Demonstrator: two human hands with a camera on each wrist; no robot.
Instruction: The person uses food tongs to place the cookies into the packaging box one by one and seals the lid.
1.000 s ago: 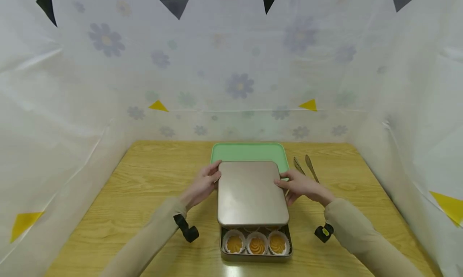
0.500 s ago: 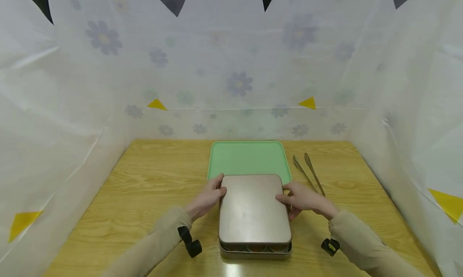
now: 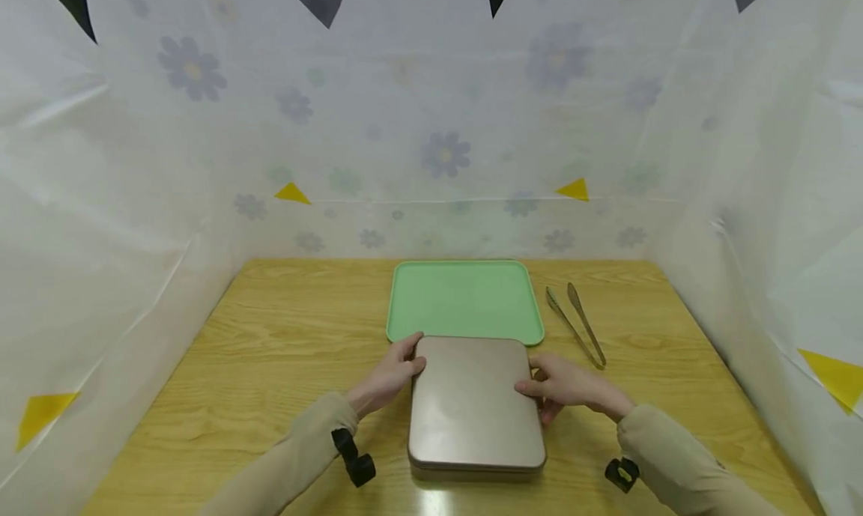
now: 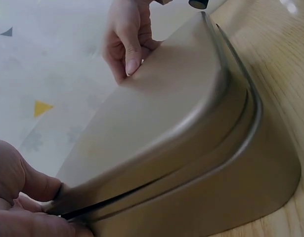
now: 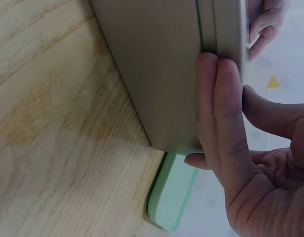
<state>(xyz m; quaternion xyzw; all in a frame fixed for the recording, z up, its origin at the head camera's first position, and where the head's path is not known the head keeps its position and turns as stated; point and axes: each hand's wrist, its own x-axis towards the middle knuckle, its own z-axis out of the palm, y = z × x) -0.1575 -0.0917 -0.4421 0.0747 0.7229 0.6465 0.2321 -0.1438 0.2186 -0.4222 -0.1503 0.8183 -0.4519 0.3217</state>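
A rectangular metal tin lid lies over its matching tin box on the table. My left hand grips the lid's far left corner, thumb at the top edge and fingers at the side. On the opposite side my right hand holds the lid with its thumb on the top edge; in the right wrist view two fingers press along the side, across the seam. A narrow dark gap shows between lid and box near the left hand in the left wrist view. The tin's contents are hidden.
A light green tray lies right behind the tin. Metal tongs rest spread on the wooden table, right of the tray. White sheeting with flower prints encloses the back and sides.
Both hands have brought the lid down and towards the person onto the box. The orange swirled pastries in paper cups, seen at the front earlier, are now covered.
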